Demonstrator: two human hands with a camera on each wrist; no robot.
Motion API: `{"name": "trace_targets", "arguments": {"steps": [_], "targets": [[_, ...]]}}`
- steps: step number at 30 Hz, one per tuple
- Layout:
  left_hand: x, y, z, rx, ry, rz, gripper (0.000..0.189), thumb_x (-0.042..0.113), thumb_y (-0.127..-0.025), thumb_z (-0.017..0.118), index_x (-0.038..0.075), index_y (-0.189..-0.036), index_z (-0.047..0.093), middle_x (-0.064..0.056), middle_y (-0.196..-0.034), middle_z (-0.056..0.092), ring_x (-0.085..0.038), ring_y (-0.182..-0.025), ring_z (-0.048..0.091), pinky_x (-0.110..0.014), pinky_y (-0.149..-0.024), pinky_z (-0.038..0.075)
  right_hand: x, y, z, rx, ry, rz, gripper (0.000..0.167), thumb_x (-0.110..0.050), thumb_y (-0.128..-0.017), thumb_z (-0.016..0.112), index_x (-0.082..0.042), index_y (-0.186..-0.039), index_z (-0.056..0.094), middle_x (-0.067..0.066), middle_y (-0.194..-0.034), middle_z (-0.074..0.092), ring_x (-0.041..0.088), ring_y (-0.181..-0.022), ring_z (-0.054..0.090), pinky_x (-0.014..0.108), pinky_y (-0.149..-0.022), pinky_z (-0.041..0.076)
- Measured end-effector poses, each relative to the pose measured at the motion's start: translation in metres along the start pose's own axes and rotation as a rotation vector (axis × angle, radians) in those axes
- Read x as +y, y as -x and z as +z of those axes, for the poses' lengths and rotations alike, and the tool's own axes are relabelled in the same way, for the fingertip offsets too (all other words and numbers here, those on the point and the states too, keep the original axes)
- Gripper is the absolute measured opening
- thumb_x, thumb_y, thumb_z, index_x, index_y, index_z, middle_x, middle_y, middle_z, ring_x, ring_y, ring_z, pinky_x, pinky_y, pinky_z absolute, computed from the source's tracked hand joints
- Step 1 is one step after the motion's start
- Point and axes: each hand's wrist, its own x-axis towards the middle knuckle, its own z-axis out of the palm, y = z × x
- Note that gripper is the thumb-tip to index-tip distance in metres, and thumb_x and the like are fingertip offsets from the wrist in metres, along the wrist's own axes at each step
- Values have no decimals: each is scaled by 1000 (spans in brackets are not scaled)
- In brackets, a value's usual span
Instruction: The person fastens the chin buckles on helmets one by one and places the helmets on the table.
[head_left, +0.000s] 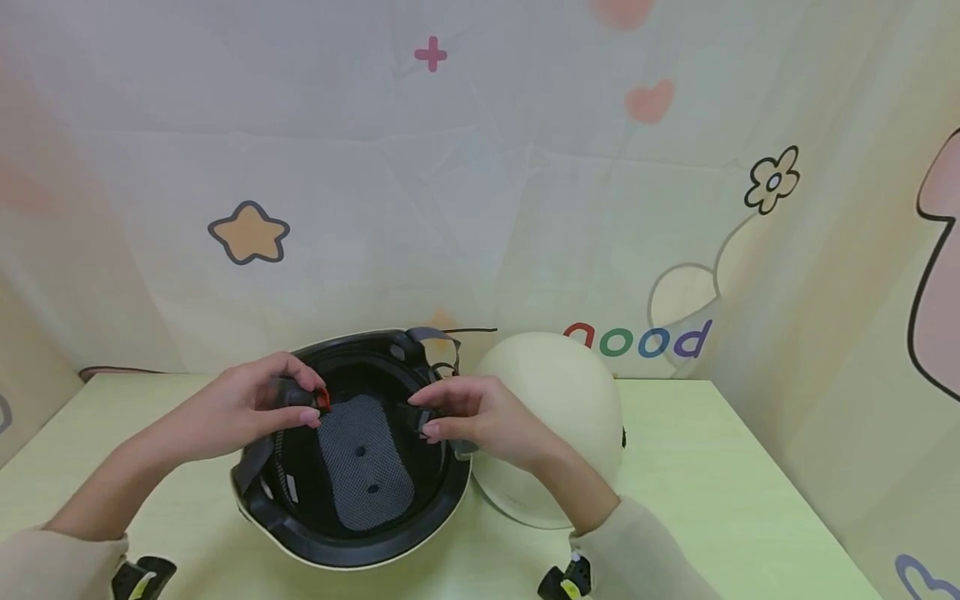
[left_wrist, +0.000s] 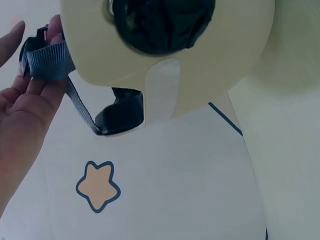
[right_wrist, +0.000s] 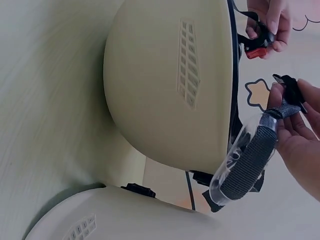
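Observation:
A cream helmet (head_left: 352,553) lies upside down on the table, its black lining and grey mesh pad (head_left: 363,467) facing up. Over its left side, my left hand (head_left: 243,408) pinches a black buckle half with a red part (right_wrist: 256,52), and grey strap webbing (left_wrist: 50,62) crosses the fingers in the left wrist view. My right hand (head_left: 483,412) pinches the other black buckle half (right_wrist: 291,92) above the right side. From it hangs a strap with a ribbed dark pad (right_wrist: 252,162) in clear plastic. The two buckle halves are apart.
A second cream helmet (head_left: 551,417) stands dome up just right of the first, close against it. The pale table (head_left: 690,475) ends at a printed cloth backdrop (head_left: 360,208) behind. Dark wrist devices (head_left: 144,577) sit at both sleeves.

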Motion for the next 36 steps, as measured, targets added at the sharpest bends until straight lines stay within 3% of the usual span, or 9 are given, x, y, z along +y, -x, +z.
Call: {"name": "trace_targets", "arguments": {"steps": [4,15,22,28,33,36], "targets": [[2,-1,4,30,-50,-8,25,7,-82,66,0,-99,49,-10,-99,58,-10,-81,60,-25,-68,49,-1,-2,3,15,0,-7,32,9,-82,60,12,-113,55,19,-101,60,12,-79,61,32,-76,52],[2,-1,10,10,-61,79,25,-5,-89,51,-1,-114,53,-15,-109,55,-11,-80,60,-25,-71,50,5,-5,9,37,23,-1,30,9,-81,60,11,-111,57,15,-97,62,12,-78,60,29,-76,51],[-6,0,21,87,-31,172,19,-2,-81,65,5,-97,58,-10,-102,55,-11,-82,56,-20,-65,46,12,-5,13,53,15,20,29,9,-81,62,10,-110,59,16,-97,63,12,-78,60,28,-75,51],[-5,0,29,145,-34,105,19,6,-78,71,7,-88,54,-11,-101,57,-14,-77,58,-21,-63,47,15,-4,16,54,10,34,29,8,-81,62,8,-110,59,16,-96,63,12,-76,58,25,-73,50],[-5,3,29,130,-24,58,30,6,-80,68,4,-107,56,-11,-102,59,-16,-74,58,-23,-64,49,16,-5,17,55,-10,16,29,9,-82,60,10,-110,58,16,-95,62,12,-77,58,26,-75,50],[-5,3,29,110,-13,88,35,4,-81,67,3,-114,56,-13,-106,57,-17,-75,59,-24,-67,50,15,-5,17,60,-13,11,27,10,-83,58,10,-110,57,16,-95,61,13,-77,59,27,-76,50]]}}
